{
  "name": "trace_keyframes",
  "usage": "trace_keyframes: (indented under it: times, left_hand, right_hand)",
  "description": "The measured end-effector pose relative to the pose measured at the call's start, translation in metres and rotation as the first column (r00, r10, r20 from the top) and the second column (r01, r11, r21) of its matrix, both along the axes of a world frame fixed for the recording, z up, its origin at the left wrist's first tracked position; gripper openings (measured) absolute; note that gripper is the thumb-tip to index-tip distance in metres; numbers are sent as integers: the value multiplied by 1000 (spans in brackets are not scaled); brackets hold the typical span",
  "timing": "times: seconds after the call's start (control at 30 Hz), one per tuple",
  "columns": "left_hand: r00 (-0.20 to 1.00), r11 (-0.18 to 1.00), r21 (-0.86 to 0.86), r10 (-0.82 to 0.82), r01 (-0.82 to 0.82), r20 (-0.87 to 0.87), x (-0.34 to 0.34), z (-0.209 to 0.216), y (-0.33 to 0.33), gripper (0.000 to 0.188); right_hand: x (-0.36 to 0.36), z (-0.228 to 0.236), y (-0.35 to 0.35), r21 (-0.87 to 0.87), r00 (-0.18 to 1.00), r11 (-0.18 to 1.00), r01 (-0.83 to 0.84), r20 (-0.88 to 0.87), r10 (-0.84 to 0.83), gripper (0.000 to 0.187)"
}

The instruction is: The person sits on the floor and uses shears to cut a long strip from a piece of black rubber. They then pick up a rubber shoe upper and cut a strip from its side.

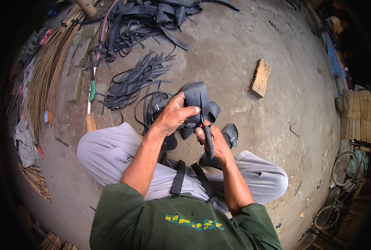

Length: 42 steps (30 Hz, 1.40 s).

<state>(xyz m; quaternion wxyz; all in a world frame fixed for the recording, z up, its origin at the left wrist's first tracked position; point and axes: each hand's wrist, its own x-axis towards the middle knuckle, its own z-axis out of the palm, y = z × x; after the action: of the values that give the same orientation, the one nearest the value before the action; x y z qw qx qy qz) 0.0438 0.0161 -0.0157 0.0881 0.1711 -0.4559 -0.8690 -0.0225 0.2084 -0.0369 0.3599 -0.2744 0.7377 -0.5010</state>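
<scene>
My left hand (174,114) pinches a broad black rubber strip (195,92) between thumb and fingers, in front of my lap. In my right hand (216,141) is a pair of scissors (208,139) with dark-wrapped handles and a bit of red near the pivot. The scissors' blades point away from me and lie over the strip, beside my left thumb. More of the rubber curls down behind both hands. A black sandal (230,134) shows just right of my right hand, and another buckled sandal (158,106) is partly hidden behind my left hand.
A bundle of thin cut rubber strips (133,81) lies ahead to the left, with a heap of wider rubber bands (152,18) beyond it. A wooden block (260,78) rests on the floor to the right. Long thin sticks (54,68) lie far left; a bicycle (344,168) stands far right.
</scene>
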Motion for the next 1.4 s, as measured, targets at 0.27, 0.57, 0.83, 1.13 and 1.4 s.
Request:
trace_keyframes:
  times: [0.27,0.57,0.83,1.13,1.4]
  left_hand:
    - [999,999,28,41,-41,10,0,1,-5,37]
    - [996,991,99,91,-90,-8,-2,-4,-6,37]
    - [1000,1000,4,-21,21,15,0,-2,-1,39]
    - [1000,999,29,13,-12,-20,1,-3,-8,35]
    - [996,995,67,83,-80,-30,0,1,-8,38]
  right_hand:
    - [4,1,5,123,993,991,-46,116,32,54]
    - [4,6,5,178,989,983,-41,146,15,55]
    - [-1,0,-1,23,996,1000,-4,85,2,56]
    - [0,3,1,77,998,995,-69,1,69,56]
    - [3,0,6,110,995,991,-77,73,69,53]
